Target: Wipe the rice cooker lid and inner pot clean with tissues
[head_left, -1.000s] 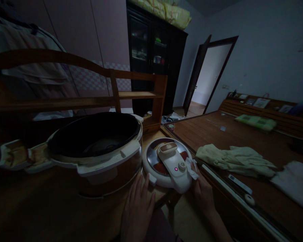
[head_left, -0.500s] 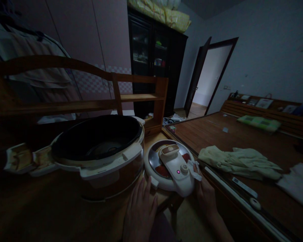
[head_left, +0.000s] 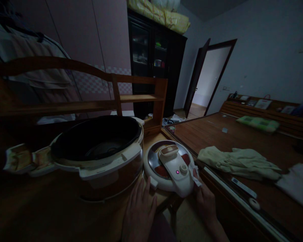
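A round white pressure-cooker lid [head_left: 169, 164] with a white handle and a small pink light lies on the wooden table [head_left: 40, 208], right of the open cooker body [head_left: 98, 154]. My left hand [head_left: 139, 210] lies flat on the table with fingers stretched out, its tips touching the lid's near left edge. My right hand [head_left: 204, 200] is closed on a small white cloth [head_left: 195, 173], pressed against the lid handle's right side.
A wooden shelf rack [head_left: 141, 101] stands behind the cooker. To the right is a low wooden platform [head_left: 217, 134] with a pale green garment [head_left: 239, 161], a white folded cloth [head_left: 295, 186] and a slim remote [head_left: 243, 188]. A dark cabinet and an open doorway lie beyond.
The cloth in my right hand has slid down the lid handle's right side towards its near end. My left hand stays flat at the lid's near edge.
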